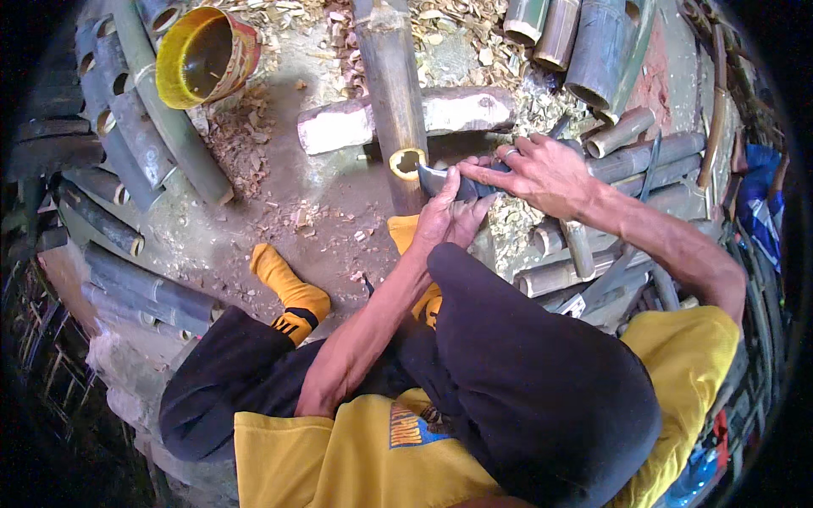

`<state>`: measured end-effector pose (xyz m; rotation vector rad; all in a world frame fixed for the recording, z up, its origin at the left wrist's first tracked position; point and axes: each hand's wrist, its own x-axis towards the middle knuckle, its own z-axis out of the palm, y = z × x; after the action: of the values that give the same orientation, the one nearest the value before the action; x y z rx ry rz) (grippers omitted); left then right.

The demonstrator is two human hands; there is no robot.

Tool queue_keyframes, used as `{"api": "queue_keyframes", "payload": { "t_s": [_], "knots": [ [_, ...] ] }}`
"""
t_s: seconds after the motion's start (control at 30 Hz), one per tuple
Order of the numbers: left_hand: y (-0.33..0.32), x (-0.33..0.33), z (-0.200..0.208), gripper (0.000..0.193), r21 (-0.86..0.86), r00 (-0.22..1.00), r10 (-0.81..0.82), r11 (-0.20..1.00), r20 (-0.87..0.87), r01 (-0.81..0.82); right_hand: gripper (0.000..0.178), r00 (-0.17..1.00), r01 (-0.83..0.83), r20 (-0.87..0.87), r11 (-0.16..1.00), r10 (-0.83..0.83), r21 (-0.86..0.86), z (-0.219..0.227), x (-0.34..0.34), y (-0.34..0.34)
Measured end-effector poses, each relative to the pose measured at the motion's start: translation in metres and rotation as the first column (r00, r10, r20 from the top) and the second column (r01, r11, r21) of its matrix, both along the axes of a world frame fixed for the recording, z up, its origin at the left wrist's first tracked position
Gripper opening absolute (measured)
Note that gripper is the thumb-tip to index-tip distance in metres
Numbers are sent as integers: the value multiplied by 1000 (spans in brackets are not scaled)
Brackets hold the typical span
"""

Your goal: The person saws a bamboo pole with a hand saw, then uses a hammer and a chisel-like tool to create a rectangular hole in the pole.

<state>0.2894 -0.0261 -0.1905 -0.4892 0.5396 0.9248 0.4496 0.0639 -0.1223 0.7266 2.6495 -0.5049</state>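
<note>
Raised knee in dark trousers stands nearest the camera. Left hand pinches a dark blade, just beside the pale-rimmed opening of a bamboo pole laid across a log. Right hand meets the left — its exact grip cannot be told.

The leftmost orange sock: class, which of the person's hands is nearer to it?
The left. In the picture, the left hand is above and right of the leftmost orange sock; the right hand is farther up and right.
</note>
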Motion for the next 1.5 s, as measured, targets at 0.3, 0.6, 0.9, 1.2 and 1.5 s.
{"api": "queue_keyframes", "payload": {
  "t_s": [0.3,0.6,0.9,1.2,1.5],
  "knots": [
    [22,-34,32,33,-442,881,-433,839,-190,317,75,944,313,34,858,-328,-407,-8,-15,-35],
    [47,-48,27,31,-339,140,-811,386,-569,858,65,177,687,-79,181,-981,-703,-33,-77,-142],
    [39,-28,26,32,-53,945,-233,973,-228,227,45,937,348,98,916,-335,-201,14,-44,10],
    [11,2,5,29,-329,848,398,900,350,-287,24,966,-240,91,971,241,-20,-3,-49,44],
    [42,-74,12,26,-246,343,-808,499,-479,831,48,203,661,30,115,-979,-741,-47,-102,-125]
  ]
}}
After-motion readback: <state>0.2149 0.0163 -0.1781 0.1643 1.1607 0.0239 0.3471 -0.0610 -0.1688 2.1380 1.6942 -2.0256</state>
